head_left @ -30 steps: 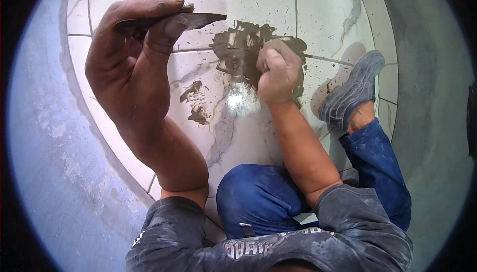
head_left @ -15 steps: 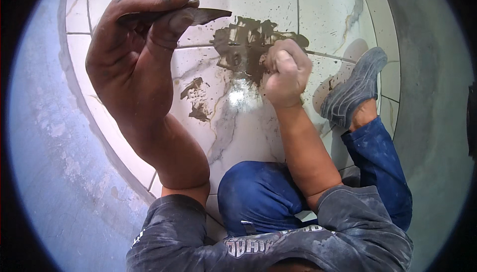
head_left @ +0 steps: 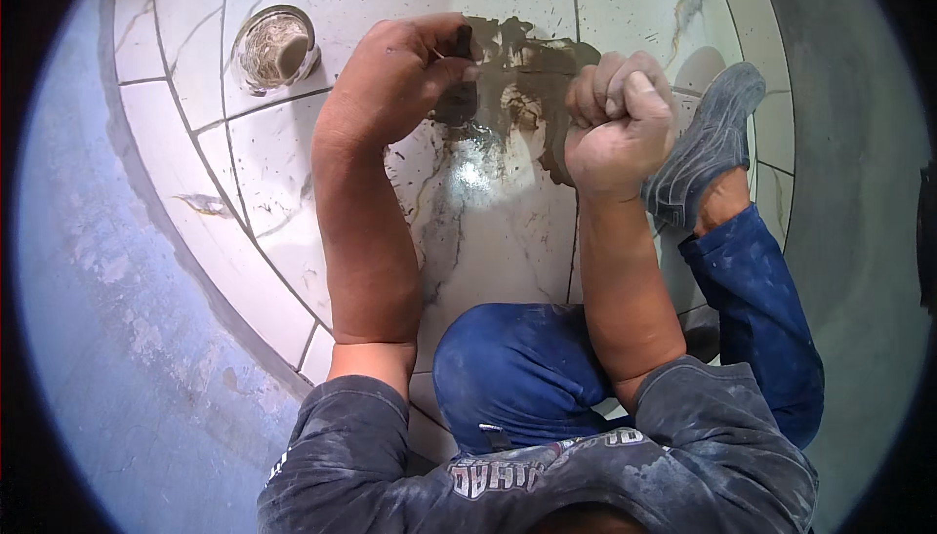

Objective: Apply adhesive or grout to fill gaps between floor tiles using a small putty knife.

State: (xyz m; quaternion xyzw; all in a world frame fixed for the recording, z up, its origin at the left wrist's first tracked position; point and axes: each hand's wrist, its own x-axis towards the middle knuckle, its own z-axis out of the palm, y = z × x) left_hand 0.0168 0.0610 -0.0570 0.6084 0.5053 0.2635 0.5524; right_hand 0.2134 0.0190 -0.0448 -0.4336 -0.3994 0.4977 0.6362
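My left hand (head_left: 400, 85) pinches a thin dark flat piece (head_left: 464, 43), held down at the left side of a wet grey-brown smear of grout-like paste (head_left: 527, 80) on the floor tiles. Only part of that piece shows past the fingers; its exact kind is unclear. To the right of the smear, my right hand (head_left: 622, 122) is closed in a fist, with pale dust over its fingers. Whatever may be inside the fist is hidden. The paste lies across a tile joint and has streaky, thinner patches in its middle.
A round clear container (head_left: 275, 50) with beige residue inside stands on the marbled white tiles (head_left: 273, 163), left of my left hand. My shoe (head_left: 712, 139) rests right of my right hand, and my bent knee (head_left: 517, 368) is close below. A bluish wall (head_left: 127, 290) curves along the left.
My left hand has come down and right to the paste with the dark piece, uncovering the container. My right fist has shifted right. The paste has spread farther down on its right side.
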